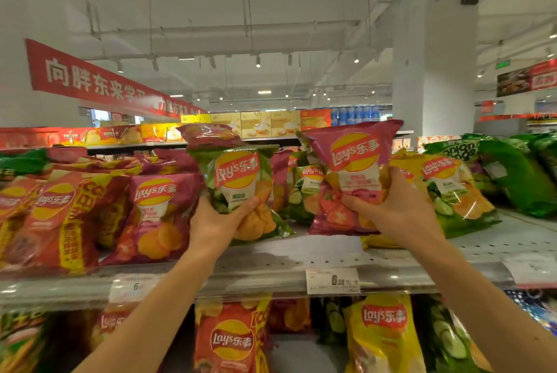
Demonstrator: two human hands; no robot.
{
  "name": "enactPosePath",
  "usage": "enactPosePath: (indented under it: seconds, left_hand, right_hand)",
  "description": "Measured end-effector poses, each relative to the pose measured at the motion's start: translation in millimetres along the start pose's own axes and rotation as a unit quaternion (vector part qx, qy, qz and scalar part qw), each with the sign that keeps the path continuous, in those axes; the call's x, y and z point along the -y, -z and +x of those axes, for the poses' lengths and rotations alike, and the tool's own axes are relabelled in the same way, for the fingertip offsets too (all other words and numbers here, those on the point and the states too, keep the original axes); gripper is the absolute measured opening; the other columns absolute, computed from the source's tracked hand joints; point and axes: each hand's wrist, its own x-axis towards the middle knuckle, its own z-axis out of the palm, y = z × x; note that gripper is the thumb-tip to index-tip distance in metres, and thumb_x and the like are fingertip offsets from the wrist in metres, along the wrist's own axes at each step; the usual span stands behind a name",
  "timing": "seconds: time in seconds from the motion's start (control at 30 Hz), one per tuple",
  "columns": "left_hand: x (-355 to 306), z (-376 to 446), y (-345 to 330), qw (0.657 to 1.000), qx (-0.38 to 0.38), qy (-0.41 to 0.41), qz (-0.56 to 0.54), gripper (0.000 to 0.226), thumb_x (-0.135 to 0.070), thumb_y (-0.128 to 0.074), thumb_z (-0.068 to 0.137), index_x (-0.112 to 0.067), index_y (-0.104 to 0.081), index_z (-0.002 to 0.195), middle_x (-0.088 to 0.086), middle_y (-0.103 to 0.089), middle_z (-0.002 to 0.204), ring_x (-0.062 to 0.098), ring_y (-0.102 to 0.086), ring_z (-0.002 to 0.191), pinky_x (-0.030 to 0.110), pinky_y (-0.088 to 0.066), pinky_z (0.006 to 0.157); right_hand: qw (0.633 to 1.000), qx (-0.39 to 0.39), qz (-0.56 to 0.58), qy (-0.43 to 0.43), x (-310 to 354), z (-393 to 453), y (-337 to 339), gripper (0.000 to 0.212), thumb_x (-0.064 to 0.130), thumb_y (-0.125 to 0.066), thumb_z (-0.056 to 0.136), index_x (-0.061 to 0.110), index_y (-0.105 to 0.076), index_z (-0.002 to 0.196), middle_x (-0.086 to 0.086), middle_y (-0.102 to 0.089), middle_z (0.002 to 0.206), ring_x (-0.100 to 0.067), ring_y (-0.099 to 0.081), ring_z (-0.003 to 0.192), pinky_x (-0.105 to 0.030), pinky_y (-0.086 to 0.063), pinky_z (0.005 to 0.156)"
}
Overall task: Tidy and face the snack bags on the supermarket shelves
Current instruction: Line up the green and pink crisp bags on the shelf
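The green bag (pixel 238 191) is upright just above the top shelf (pixel 301 255), logo facing out, with the left hand (pixel 217 222) gripping its lower part, fingers curled round the bottom edge. To the right of the green bag, the pink bag (pixel 352 173) is held up too, slightly tilted, the right hand (pixel 398 210) pinching its lower half so the film crumples there. Both bags sit in front of the gap in the middle of the shelf, where bare perforated metal shows.

To face them well, I would judge each should go down on its base seam, logo forward and level with its like: the pink bag belongs left of the green bag, beside the standing pink bags (pixel 156 216), and the green one further right, with the cucumber-print bags (pixel 452 191). A gentler hold would spare the chips. Below the green bag, price tags (pixel 333 280) run along the shelf lip, and a lower shelf holds more bags (pixel 232 339).
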Motion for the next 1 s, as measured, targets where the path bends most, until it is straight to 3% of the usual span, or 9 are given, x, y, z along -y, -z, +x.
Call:
enactPosePath:
  seconds: [0.07,0.13,0.23,0.5,0.7,0.8,0.87,0.93,1.0]
  left_hand:
    - [-3.5,-6.1,-22.3,0.999,0.032,0.002,0.007,0.106,-0.085,-0.076,0.035,-0.033,-0.05,0.123,-0.018,-0.063,0.105,0.007,-0.061,0.098,0.024,-0.05,0.074]
    - [-6.9,-11.2,-45.3,0.998,0.064,0.008,0.026,0.11,-0.084,-0.077,0.04,-0.028,-0.049,0.13,-0.009,-0.064,0.116,0.017,-0.061,0.109,0.037,-0.053,0.091]
    - [-14.9,-19.8,-78.8,0.992,0.11,0.015,0.051,0.116,-0.078,-0.079,0.051,-0.018,-0.039,0.141,0.0,-0.059,0.129,0.023,-0.056,0.119,0.045,-0.05,0.101]
    - [-37.7,-27.0,-126.2,0.974,0.188,0.059,0.108,0.104,-0.071,-0.074,0.069,-0.006,-0.032,0.139,0.012,-0.052,0.135,0.031,-0.053,0.122,0.047,-0.049,0.101]
    - [-40.0,-25.9,-117.6,0.959,0.242,0.085,0.119,0.12,-0.08,-0.064,0.07,-0.003,-0.02,0.151,0.013,-0.048,0.143,0.03,-0.051,0.126,0.041,-0.048,0.099]
    - [-28.9,-27.0,-77.8,0.963,0.208,0.004,0.17,0.085,-0.073,-0.048,0.088,-0.01,-0.037,0.144,0.007,-0.056,0.131,0.022,-0.057,0.112,0.036,-0.049,0.088]
    - [-12.0,-31.7,-39.5,0.95,0.131,-0.102,0.264,0.052,-0.058,-0.038,0.099,-0.016,-0.058,0.123,0.001,-0.061,0.112,0.02,-0.059,0.101,0.036,-0.05,0.083]
    - [7.2,-43.6,1.8,0.884,0.038,-0.211,0.415,0.039,-0.044,-0.035,0.104,-0.02,-0.066,0.105,-0.002,-0.061,0.101,0.02,-0.06,0.094,0.036,-0.051,0.079]
    - [25.8,-60.4,37.1,0.837,-0.011,-0.283,0.468,0.032,-0.034,-0.042,0.101,-0.019,-0.068,0.092,-0.002,-0.062,0.092,0.02,-0.059,0.086,0.036,-0.051,0.076]
  right_hand:
    - [0.999,-0.032,0.036,-0.011,-12.8,-6.2,23.3,0.072,0.066,-0.083,0.065,0.032,-0.047,0.117,0.017,-0.063,0.098,-0.016,-0.065,0.092,-0.041,-0.057,0.082]
    - [0.996,-0.054,0.072,-0.024,-24.1,-14.2,42.3,0.073,0.062,-0.085,0.064,0.032,-0.05,0.121,0.018,-0.066,0.101,-0.014,-0.066,0.094,-0.04,-0.056,0.082]
    - [0.99,-0.078,0.113,-0.034,-32.9,-27.7,61.0,0.074,0.062,-0.085,0.058,0.037,-0.052,0.12,0.023,-0.066,0.101,-0.001,-0.063,0.09,-0.026,-0.049,0.068]
    - [0.989,-0.048,0.134,-0.037,-41.5,-50.4,67.3,0.083,0.068,-0.081,0.051,0.039,-0.05,0.122,0.022,-0.067,0.107,0.002,-0.065,0.094,-0.021,-0.052,0.071]
    - [0.992,-0.019,0.125,-0.029,-24.6,-52.8,42.4,0.089,0.066,-0.083,0.055,0.032,-0.049,0.13,0.017,-0.067,0.113,-0.006,-0.066,0.102,-0.038,-0.058,0.091]
    - [0.992,-0.016,0.125,-0.011,-7.2,-48.1,20.4,0.08,0.059,-0.086,0.063,0.03,-0.05,0.128,0.02,-0.065,0.109,-0.004,-0.064,0.1,-0.028,-0.055,0.083]
    - [0.99,-0.008,0.139,-0.005,7.7,-43.7,1.6,0.079,0.058,-0.086,0.067,0.029,-0.049,0.13,0.024,-0.063,0.108,-0.003,-0.063,0.1,-0.026,-0.053,0.081]
    - [0.988,0.006,0.152,0.007,26.4,-40.3,-21.2,0.08,0.06,-0.085,0.068,0.031,-0.046,0.131,0.027,-0.06,0.107,0.0,-0.061,0.098,-0.022,-0.05,0.077]
    - [0.987,0.017,0.16,0.02,47.9,-38.3,-47.7,0.082,0.062,-0.084,0.068,0.033,-0.044,0.133,0.028,-0.059,0.106,0.001,-0.06,0.096,-0.025,-0.052,0.08]
